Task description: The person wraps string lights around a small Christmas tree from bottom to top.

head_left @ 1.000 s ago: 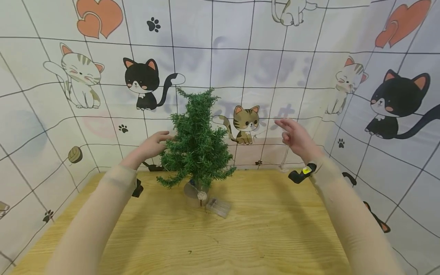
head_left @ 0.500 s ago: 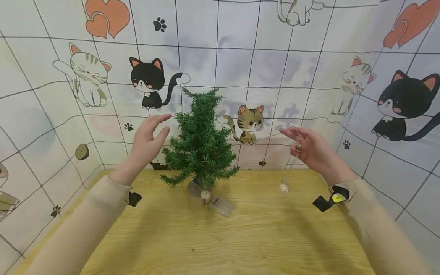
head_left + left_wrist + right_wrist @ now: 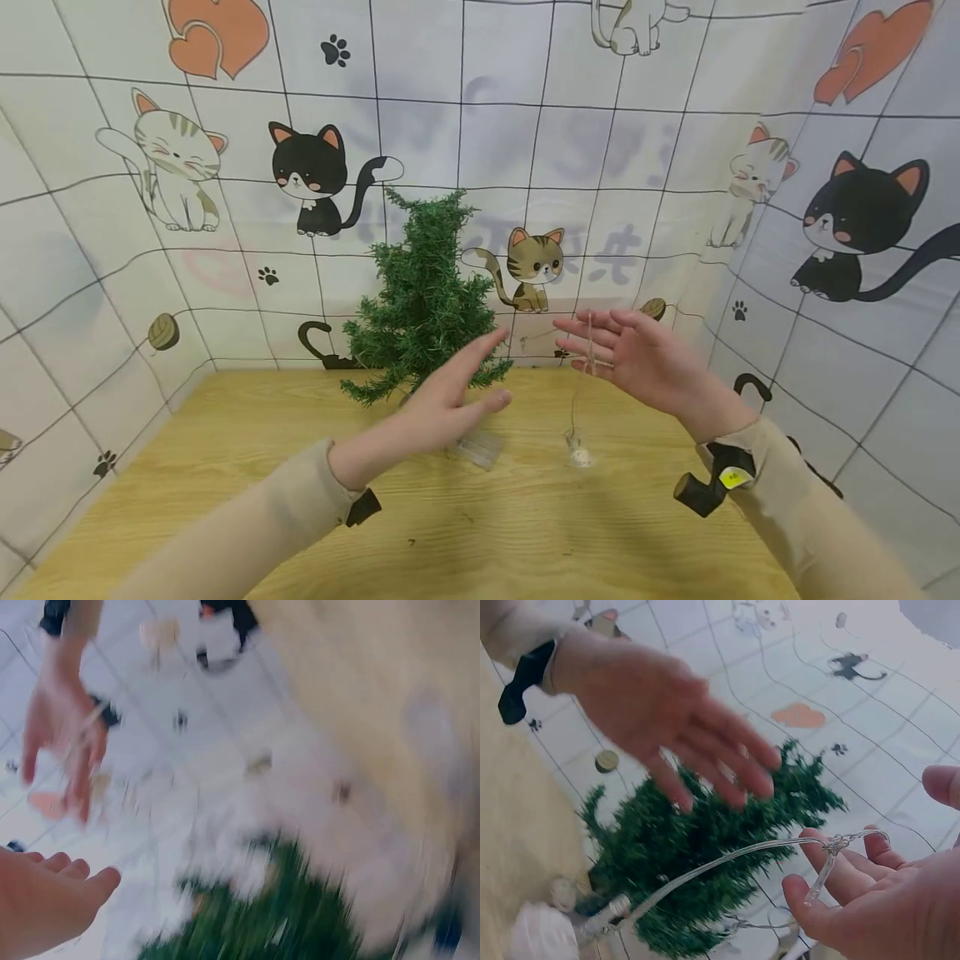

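Note:
In the head view my left hand (image 3: 442,408) is held up in front of the small green artificial Christmas tree (image 3: 420,292), fingers straight, thumb apart, holding nothing. To its right, my right hand (image 3: 652,367) is palm inward with its fingers extended. A thin string-light wire (image 3: 720,859) is draped over those fingers, knotted near them in the right wrist view, while the thumb stands away from it. A small whitish ball (image 3: 581,456) hangs from the wire above the table. The left hand and forearm hide the tree's base.
A flat clear plastic box (image 3: 480,450) lies on the wooden table (image 3: 510,533), just beyond the left thumb. Behind the table hangs a white sheet (image 3: 495,150) with a grid and printed cats. The left wrist view is blurred.
My left hand has come from the tree's left side rightward and down across its front. My right hand has moved slightly left and lower, carrying the hanging wire and ball toward the middle.

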A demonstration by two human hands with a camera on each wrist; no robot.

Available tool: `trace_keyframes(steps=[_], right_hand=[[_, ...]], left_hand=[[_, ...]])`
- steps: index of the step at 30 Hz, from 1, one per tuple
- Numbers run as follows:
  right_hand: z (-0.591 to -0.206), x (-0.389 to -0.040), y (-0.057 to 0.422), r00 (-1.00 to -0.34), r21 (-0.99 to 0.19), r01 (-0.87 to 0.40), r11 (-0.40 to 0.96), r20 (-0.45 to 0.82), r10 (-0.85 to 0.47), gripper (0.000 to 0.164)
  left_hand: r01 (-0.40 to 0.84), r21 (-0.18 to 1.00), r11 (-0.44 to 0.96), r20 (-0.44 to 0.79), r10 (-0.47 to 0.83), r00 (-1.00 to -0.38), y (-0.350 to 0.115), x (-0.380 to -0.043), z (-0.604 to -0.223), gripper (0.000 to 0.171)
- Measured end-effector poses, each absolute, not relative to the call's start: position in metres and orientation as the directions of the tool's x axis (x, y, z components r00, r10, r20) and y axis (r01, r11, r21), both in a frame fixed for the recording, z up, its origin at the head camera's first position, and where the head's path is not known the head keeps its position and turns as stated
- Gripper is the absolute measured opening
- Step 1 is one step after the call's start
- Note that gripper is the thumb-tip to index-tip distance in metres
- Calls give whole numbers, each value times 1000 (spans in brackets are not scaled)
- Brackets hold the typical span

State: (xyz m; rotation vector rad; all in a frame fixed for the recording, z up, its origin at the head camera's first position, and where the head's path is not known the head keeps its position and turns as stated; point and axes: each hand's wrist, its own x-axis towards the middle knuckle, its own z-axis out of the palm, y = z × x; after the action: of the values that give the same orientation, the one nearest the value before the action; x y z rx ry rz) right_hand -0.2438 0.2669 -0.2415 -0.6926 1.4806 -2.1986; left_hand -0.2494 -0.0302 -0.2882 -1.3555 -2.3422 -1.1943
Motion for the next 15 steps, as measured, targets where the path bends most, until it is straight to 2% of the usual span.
trace_keyframes(steps=[3,7,11,15], right_hand=[[-245,-237,256,-778,-940,55,-336,171,-605,38],[-251,-230,245,-742,-941,74,-329,169,-649,43],[-258,-225,239,-729,-939,103,-329,154,-667,50],[-266,-221,237,-736,-947,120,-298,117,-667,57]], left_hand=[[653,738,170,376,700,-607,-16,-242,-302,71],[404,914,45,229,764,-603,-4,-237,-312,67],[194,981,-28,140,792,-594,-1,-236,-319,60],[172,984,-48,143,788,-599,-4,-231,-322,50]])
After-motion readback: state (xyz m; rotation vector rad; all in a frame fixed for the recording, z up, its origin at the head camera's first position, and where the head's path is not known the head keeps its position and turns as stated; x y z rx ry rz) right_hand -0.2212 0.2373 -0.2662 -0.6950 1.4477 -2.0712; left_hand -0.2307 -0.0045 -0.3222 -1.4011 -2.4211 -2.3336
